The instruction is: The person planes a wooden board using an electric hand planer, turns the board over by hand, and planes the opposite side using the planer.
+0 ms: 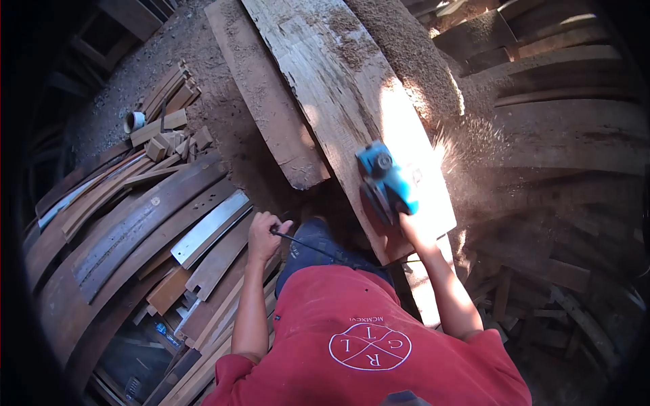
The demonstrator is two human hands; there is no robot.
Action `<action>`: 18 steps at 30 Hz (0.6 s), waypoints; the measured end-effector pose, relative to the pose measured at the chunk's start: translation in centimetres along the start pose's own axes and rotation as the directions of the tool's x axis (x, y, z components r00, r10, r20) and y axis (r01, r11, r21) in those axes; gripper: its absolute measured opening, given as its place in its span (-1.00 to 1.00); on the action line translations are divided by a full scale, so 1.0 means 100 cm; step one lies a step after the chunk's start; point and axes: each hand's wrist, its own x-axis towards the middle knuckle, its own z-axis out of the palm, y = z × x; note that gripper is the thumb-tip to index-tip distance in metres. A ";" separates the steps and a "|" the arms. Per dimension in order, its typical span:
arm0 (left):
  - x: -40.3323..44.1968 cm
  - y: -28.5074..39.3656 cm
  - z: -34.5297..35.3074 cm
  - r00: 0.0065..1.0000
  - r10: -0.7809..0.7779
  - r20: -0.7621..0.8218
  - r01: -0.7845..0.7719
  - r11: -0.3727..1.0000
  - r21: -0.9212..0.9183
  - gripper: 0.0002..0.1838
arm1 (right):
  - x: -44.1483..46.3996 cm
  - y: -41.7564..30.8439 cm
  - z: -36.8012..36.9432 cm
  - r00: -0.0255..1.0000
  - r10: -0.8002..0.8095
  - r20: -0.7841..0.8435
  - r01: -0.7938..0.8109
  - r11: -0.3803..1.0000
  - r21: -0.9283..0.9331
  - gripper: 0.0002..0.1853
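Observation:
My right hand [411, 229] is wrapped round the rear handle of a teal electric planer [387, 177]. The planer rests on a wide, rough wooden plank [332, 88], near its close end, and shavings spray off to its right. Out to the left, my left hand [264, 232] is closed on a black power cord [308, 246], which runs across my lap towards the right. The fingers of my right hand are partly lost in bright sunlight and behind the tool.
A second board [271, 101] lies left of the plank. Sawdust [413, 47] is heaped along the plank's right side. Stacked boards [156, 223] fill the left, with small offcuts and a tape roll [134, 122]. More timber [569, 135] lies right.

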 end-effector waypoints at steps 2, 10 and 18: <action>0.002 -0.014 -0.008 0.998 -0.027 -0.060 0.023 0.998 -0.054 -0.54 | 0.054 -0.050 0.001 0.962 -0.243 -0.122 0.247 0.969 0.018 -0.53; 0.020 -0.054 -0.035 0.951 -0.144 -0.273 0.128 0.989 -0.073 -0.53 | 0.281 -0.282 0.004 0.945 -0.291 -0.151 0.308 0.946 0.106 -0.66; 0.036 -0.068 -0.060 0.905 -0.242 -0.350 0.195 0.967 -0.164 -0.63 | 0.408 -0.371 0.023 0.856 -0.450 -0.255 0.498 0.849 0.178 -0.72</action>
